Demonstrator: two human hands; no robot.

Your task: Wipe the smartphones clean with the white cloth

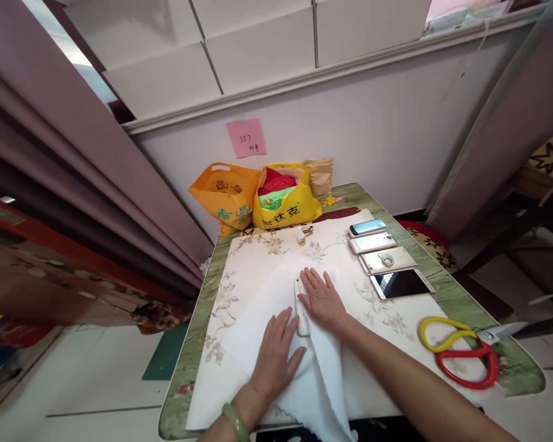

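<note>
A white phone (301,307) lies on a white cloth (258,307) spread over the middle of the table, partly hidden by a folded flap (326,353) of that cloth. My right hand (321,299) rests flat on the flap and the phone's upper right side, fingers stretched out. To the left of the phone, my left hand (276,353) lies on the cloth with its fingers extended, the fingertips close to the phone's edge. Neither hand grips anything. A green bangle (234,422) circles my left wrist.
Several phones (387,261) lie in a row at the right, with large scissors (470,347) nearer me. Orange (225,196) and yellow (288,209) bags stand at the back beside a brown packet (320,176). A small bottle (301,237) sits on the floral sheet (253,252).
</note>
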